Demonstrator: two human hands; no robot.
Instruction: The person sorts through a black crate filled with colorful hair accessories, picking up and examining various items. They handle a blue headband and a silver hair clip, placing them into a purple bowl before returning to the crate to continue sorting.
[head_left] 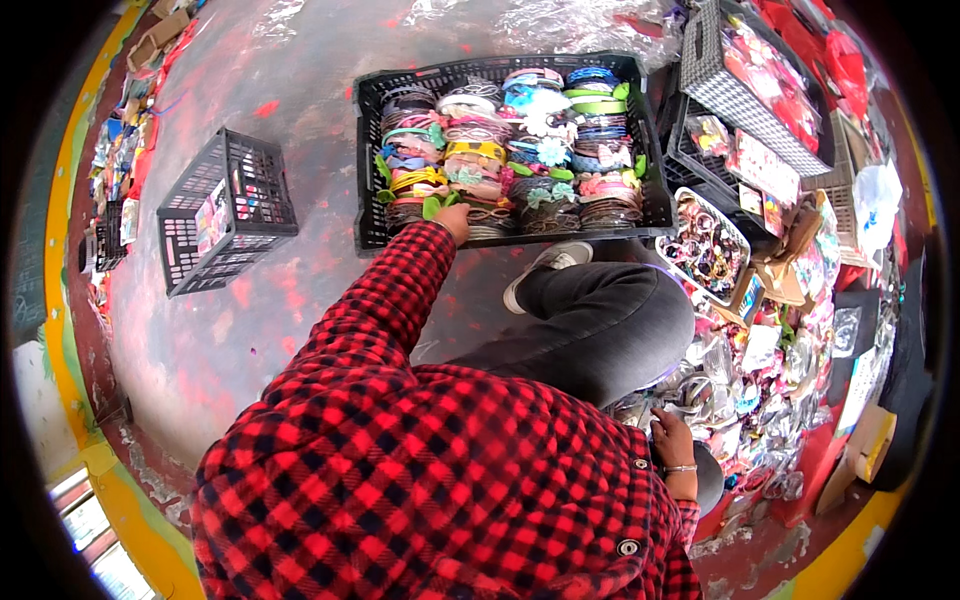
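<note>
A black plastic crate (pixel 648 190) holds rows of stacked headbands (pixel 475 150) in many colours, some with bows and flowers. My left hand (pixel 455 222) reaches over its near edge at the front left stacks. The fingers are closed at a headband with a green bow (pixel 437 205); the fingertips are partly hidden. Low at the right, my right hand (pixel 672 440) rests by my bent knee, with a bracelet on its wrist. Its fingers are loosely apart and nothing shows in them. Beside it lies a heap of plastic-wrapped accessories (pixel 720 400).
A smaller black crate (pixel 230 215) stands tipped on the grey floor at the left. To the right are a white tub (pixel 705 245) of small accessories, a checkered basket (pixel 745 85) of packets and cardboard pieces (pixel 790 270). Mixed goods (pixel 115 150) line the left wall.
</note>
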